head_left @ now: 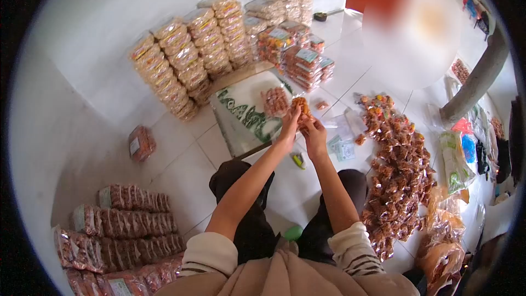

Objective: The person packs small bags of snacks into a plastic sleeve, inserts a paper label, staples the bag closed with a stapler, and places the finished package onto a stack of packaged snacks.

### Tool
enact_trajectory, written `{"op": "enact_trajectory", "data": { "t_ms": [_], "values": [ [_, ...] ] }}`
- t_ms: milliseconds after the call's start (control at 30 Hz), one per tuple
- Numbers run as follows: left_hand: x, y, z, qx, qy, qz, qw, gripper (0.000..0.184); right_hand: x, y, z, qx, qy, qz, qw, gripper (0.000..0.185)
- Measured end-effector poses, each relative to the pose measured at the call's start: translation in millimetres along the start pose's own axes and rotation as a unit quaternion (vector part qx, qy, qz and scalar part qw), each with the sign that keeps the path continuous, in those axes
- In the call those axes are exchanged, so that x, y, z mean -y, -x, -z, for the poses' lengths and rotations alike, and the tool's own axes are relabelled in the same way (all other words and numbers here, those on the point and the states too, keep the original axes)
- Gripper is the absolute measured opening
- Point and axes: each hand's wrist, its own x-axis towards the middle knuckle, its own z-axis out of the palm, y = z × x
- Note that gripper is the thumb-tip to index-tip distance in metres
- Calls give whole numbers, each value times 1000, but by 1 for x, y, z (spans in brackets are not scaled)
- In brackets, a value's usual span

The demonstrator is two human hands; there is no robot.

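My left hand [290,123] and my right hand [312,130] are close together in front of me, both closed on a small clear packet [299,104] with orange-brown contents. Just behind and to the left of the packet, a clear bag of small reddish-brown packets [275,101] lies on a white and green printed sack [246,108]. A single small packet [322,104] rests on the tiles to the right of my hands. Below them on the floor is a green tool [298,160], and printed labels [344,149] lie to the right.
Stacked packs [181,60] line the wall at the back left. Bundled red packs [304,66] stand behind the sack. A large heap of small brown packets [397,175] covers the floor at right. Rows of packs [131,219] lie at lower left, near one lone pack [142,143].
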Motion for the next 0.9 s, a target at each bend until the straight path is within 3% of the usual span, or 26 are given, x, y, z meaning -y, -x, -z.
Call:
{"op": "enact_trajectory", "data": {
  "t_ms": [33, 100, 133, 167, 233, 267, 433, 500, 533, 600, 700, 767, 900],
  "values": [
    [5, -1, 13, -7, -1, 6, 1000, 58, -5, 6, -2, -27, 13, -1, 1000, 22],
    [23, -11, 44, -90, -206, -95, 970, 59, -20, 20, 2, -132, -23, 12, 991, 21],
    [31, -8, 60, -124, -310, -125, 934, 70, -33, 23, 13, -176, -33, 15, 984, 22],
    [46, -2, 78, -125, -309, -117, 936, 70, -43, 30, 21, -222, -39, 17, 974, 22],
    [77, 15, 107, -130, -568, -198, 788, 85, -56, 48, 34, -261, -46, 45, 963, 28],
    [84, 25, 114, -96, -585, -187, 783, 98, -68, 54, 43, -266, -44, 67, 961, 28],
    [98, 46, 112, -72, -663, -136, 732, 99, -126, 78, 74, -357, 67, 43, 931, 27],
    [104, 36, 112, -66, -670, -195, 713, 86, -122, 89, 60, -303, 16, 0, 953, 29],
    [104, 32, 112, -64, -669, -192, 715, 86, -124, 91, 56, -320, 19, -22, 947, 31],
    [105, 22, 110, -63, -659, -252, 706, 65, -132, 88, 55, -342, 42, -32, 938, 32],
    [104, 10, 107, -47, -643, -294, 705, 52, -130, 78, 47, -352, 74, -53, 932, 34],
    [100, 7, 105, -38, -643, -295, 706, 49, -131, 68, 43, -301, 101, -20, 948, 35],
    [103, 3, 116, 8, -638, -280, 717, 50, -133, 56, 33, -324, 73, -29, 943, 36]
  ]
}}
